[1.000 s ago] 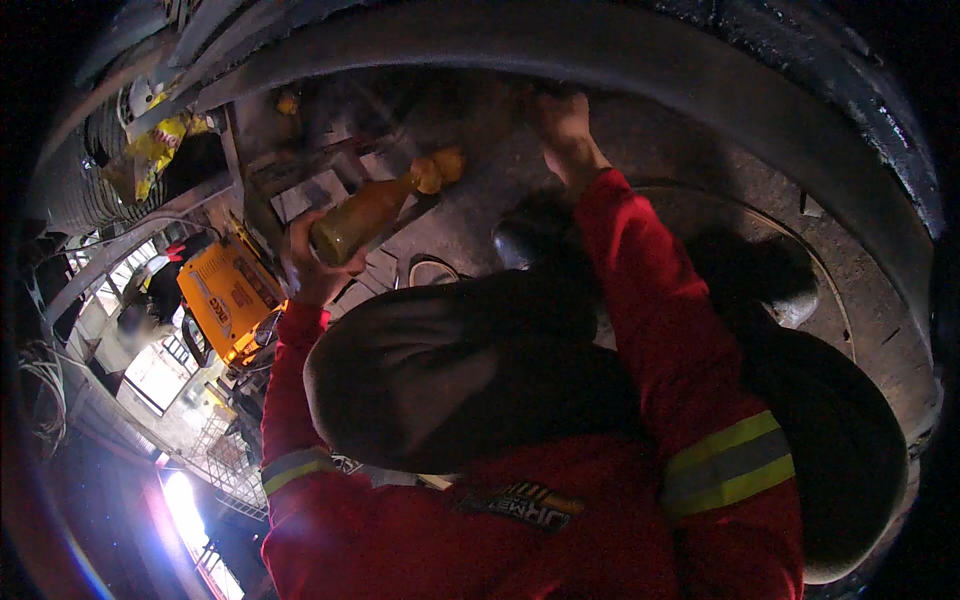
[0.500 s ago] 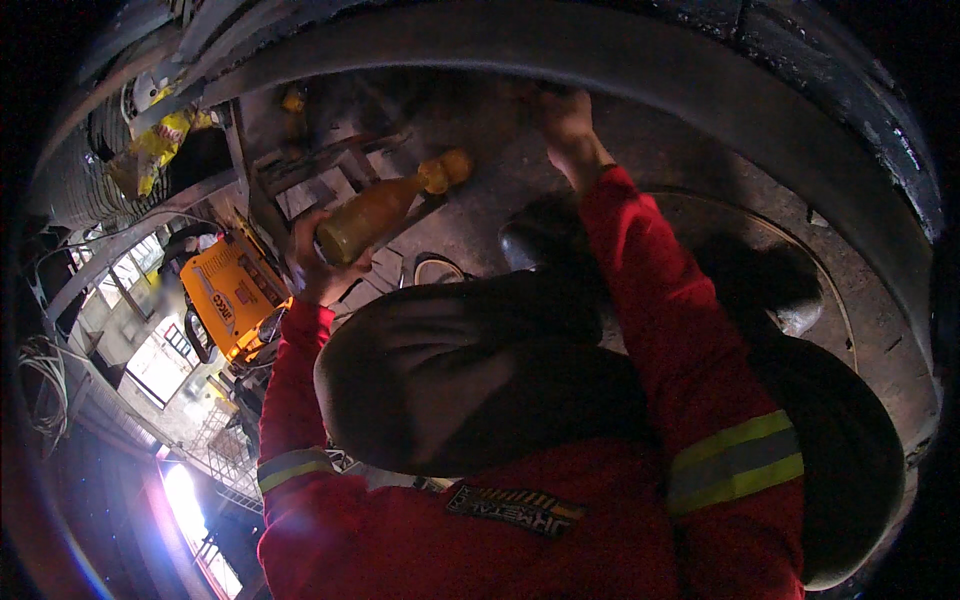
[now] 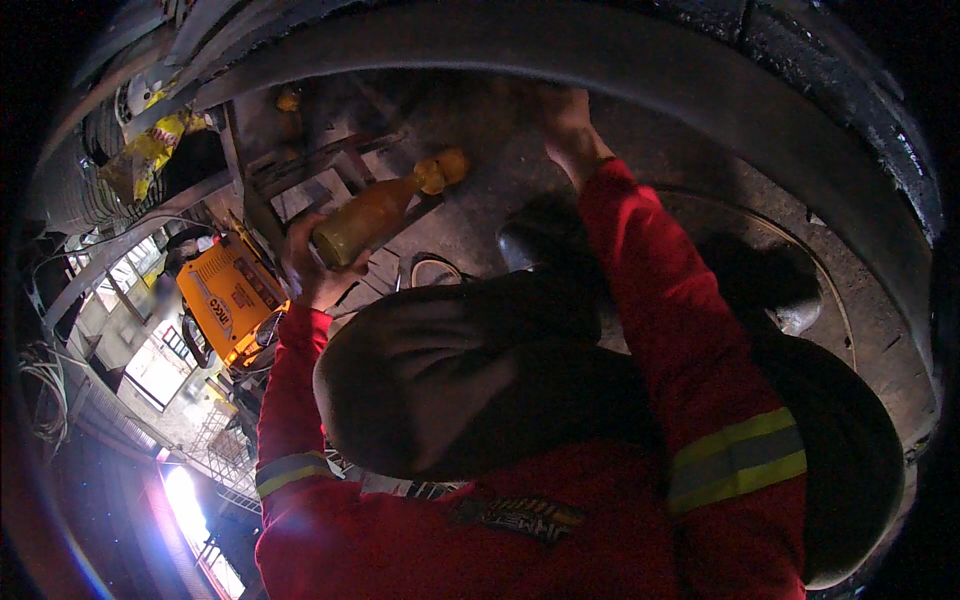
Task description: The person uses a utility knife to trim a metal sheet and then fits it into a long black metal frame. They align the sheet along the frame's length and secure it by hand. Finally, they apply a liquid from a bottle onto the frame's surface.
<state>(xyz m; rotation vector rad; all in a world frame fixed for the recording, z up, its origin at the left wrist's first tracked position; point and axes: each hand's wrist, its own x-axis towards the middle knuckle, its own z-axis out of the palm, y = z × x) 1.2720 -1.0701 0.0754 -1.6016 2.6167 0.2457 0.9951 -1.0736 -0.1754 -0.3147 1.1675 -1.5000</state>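
My left hand point(image 3: 306, 262) is closed around the lower part of a yellow-brown bottle point(image 3: 368, 218). The bottle lies tilted, its base toward my palm and its rounded orange-yellow top point(image 3: 441, 171) pointing up and to the right. Farther off, my right hand point(image 3: 570, 132) reaches in just under a long, dark curved beam point(image 3: 560, 42). Shadow and the beam's edge hide its fingers, so I cannot tell what they touch or hold.
An orange machine point(image 3: 230, 298) stands left of my left forearm. Flat pieces point(image 3: 312, 193) lie behind the bottle, and a yellow bag point(image 3: 155, 155) hangs at the far left. A thin hose point(image 3: 790, 232) curves over the floor to the right. My bent knees fill the middle.
My left hand and the bottle have shifted very slightly left. My right hand stays in nearly the same place under the beam.
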